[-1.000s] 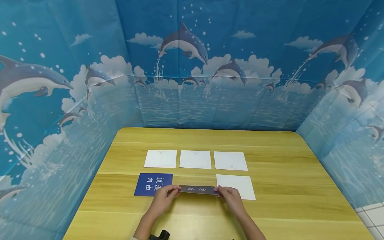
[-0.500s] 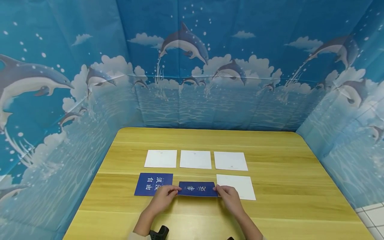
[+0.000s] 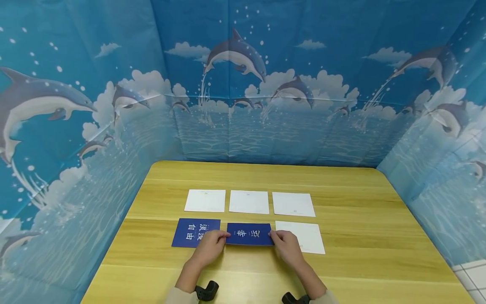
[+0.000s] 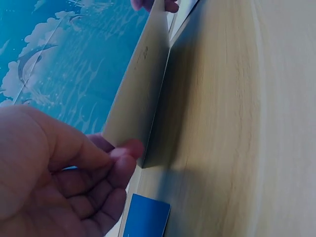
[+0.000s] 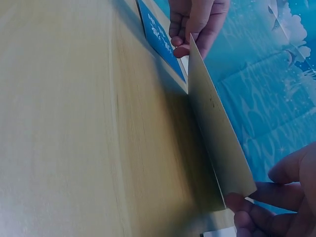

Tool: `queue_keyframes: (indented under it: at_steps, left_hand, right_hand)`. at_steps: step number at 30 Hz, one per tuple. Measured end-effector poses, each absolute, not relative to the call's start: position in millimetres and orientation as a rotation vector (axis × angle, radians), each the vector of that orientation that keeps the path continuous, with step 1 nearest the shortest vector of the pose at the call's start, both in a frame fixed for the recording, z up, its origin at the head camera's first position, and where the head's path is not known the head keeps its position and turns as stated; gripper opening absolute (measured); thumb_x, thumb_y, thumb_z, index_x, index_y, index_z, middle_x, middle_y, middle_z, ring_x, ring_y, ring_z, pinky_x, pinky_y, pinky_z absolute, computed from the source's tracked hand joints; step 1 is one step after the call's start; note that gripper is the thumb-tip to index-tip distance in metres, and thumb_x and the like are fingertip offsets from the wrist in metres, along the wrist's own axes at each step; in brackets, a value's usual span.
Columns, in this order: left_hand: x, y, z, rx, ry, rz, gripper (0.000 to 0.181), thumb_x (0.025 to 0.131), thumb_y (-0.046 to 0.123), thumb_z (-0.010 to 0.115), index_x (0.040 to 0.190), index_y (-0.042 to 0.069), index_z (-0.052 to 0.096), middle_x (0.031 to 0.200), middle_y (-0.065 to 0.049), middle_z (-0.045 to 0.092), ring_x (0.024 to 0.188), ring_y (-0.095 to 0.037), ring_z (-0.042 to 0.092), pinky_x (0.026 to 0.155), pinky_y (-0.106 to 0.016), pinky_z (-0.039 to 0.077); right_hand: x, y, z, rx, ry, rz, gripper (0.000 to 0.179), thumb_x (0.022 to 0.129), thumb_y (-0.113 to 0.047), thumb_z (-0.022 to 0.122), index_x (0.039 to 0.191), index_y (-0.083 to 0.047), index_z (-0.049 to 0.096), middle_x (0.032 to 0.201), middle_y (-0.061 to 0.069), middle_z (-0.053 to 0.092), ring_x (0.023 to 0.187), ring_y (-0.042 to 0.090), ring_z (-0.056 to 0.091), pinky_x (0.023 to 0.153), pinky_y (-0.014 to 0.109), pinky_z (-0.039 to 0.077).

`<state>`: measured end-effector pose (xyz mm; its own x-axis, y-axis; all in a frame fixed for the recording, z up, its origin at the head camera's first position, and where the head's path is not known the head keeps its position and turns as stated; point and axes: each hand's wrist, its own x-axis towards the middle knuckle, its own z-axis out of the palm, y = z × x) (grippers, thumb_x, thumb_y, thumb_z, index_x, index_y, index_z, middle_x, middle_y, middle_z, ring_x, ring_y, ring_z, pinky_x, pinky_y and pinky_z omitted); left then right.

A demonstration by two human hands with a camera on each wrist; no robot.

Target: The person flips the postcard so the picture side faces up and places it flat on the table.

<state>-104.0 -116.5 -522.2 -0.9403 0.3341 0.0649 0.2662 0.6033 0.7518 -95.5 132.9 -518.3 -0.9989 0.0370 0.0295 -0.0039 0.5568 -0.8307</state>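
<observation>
Both hands hold one dark blue card with white characters, tilted up in the middle of the front row. Its left end is pinched between thumb and fingers of my left hand; my right hand pinches the right end. The wrist views show the card's pale back and a shadow on the wood beneath it. Left of it lies another blue card, partly covered by the left hand. To the right, a white card lies partly behind the right hand.
Three white cards form a back row: left, middle and right. They lie on a yellow wood-grain table. A blue dolphin-print curtain stands behind the table and along its sides.
The held card has turned from nearly edge-on to showing its blue face to the head camera. Both hands have shifted slightly farther forward with it. The other cards stay put.
</observation>
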Motion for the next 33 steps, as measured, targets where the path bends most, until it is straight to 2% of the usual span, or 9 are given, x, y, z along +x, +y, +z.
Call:
queue_keyframes:
  at_steps: [6, 10, 14, 17, 21, 24, 29, 33]
  left_hand:
    - [-105.9, -111.6, -521.7, 0.469, 2.793, 1.206, 0.025, 0.086, -0.004, 0.049, 0.102, -0.002, 0.068, 0.102, -0.012, 0.065, 0.071, -0.014, 0.05, 0.06, -0.027, 0.041]
    - [-106.1, -109.4, -521.5, 0.469, 2.812, 1.196, 0.025, 0.084, -0.004, 0.049, 0.1, -0.003, 0.068, 0.1, -0.013, 0.066, 0.075, -0.016, 0.053, 0.062, -0.028, 0.043]
    - [-105.9, -107.4, -522.8, 0.454, 2.82, 1.17, 0.026, 0.083, -0.005, 0.048, 0.099, -0.003, 0.069, 0.1, -0.014, 0.066, 0.076, -0.017, 0.054, 0.062, -0.029, 0.043]
    - [-105.8, -106.0, -523.4, 0.435, 2.822, 1.142, 0.027, 0.083, -0.004, 0.048, 0.1, -0.003, 0.069, 0.1, -0.014, 0.066, 0.074, -0.017, 0.052, 0.061, -0.028, 0.041]
    - [-105.2, -105.0, -523.4, 0.425, 2.825, 1.115, 0.027, 0.083, -0.004, 0.048, 0.099, -0.003, 0.069, 0.099, -0.013, 0.066, 0.074, -0.016, 0.052, 0.061, -0.028, 0.04]
    - [-104.9, -104.5, -523.3, 0.418, 2.825, 1.104, 0.026, 0.083, -0.003, 0.048, 0.098, -0.003, 0.069, 0.098, -0.013, 0.066, 0.075, -0.017, 0.052, 0.061, -0.028, 0.04]
    - [-105.3, -102.6, -524.2, 0.403, 2.858, 1.062, 0.026, 0.082, -0.003, 0.048, 0.096, -0.003, 0.069, 0.096, -0.013, 0.067, 0.088, -0.025, 0.06, 0.069, -0.036, 0.048]
    - [-105.9, -100.8, -525.9, 0.395, 2.88, 1.023, 0.026, 0.081, -0.004, 0.048, 0.094, -0.003, 0.07, 0.094, -0.013, 0.067, 0.096, -0.032, 0.06, 0.076, -0.042, 0.049]
  right_hand:
    - [-98.5, 130.1, -521.1, -0.014, -2.785, 1.392, 0.037, 0.092, -0.013, 0.054, 0.056, -0.006, 0.051, 0.047, -0.005, 0.036, 0.045, 0.011, 0.035, 0.044, 0.023, 0.028]
    - [-98.2, 129.1, -521.9, 0.007, -2.787, 1.363, 0.04, 0.092, -0.014, 0.054, 0.053, -0.01, 0.045, 0.046, -0.006, 0.033, 0.044, 0.01, 0.033, 0.043, 0.023, 0.026]
    - [-96.8, 128.9, -522.5, 0.083, -2.756, 1.329, 0.04, 0.092, -0.014, 0.052, 0.053, -0.011, 0.044, 0.046, -0.008, 0.032, 0.042, 0.009, 0.032, 0.04, 0.023, 0.026]
    - [-96.8, 129.0, -523.9, 0.104, -2.761, 1.315, 0.038, 0.092, -0.014, 0.051, 0.054, -0.009, 0.05, 0.046, -0.008, 0.034, 0.041, 0.009, 0.034, 0.039, 0.024, 0.027]
    - [-97.5, 128.8, -525.4, 0.011, -2.836, 1.333, 0.035, 0.092, -0.015, 0.051, 0.06, -0.005, 0.058, 0.047, -0.006, 0.04, 0.043, 0.011, 0.037, 0.042, 0.024, 0.029]
    - [-98.0, 128.4, -527.0, -0.026, -2.881, 1.329, 0.035, 0.092, -0.016, 0.052, 0.059, -0.005, 0.058, 0.047, -0.004, 0.041, 0.043, 0.011, 0.038, 0.042, 0.024, 0.03]
    - [-98.4, 127.0, -526.2, 0.014, -2.889, 1.296, 0.037, 0.091, -0.014, 0.054, 0.054, -0.007, 0.054, 0.044, -0.005, 0.04, 0.041, 0.01, 0.037, 0.04, 0.024, 0.029]
    - [-98.7, 125.6, -524.4, 0.023, -2.898, 1.294, 0.038, 0.091, -0.013, 0.054, 0.053, -0.008, 0.052, 0.042, -0.006, 0.04, 0.039, 0.011, 0.038, 0.039, 0.024, 0.029]
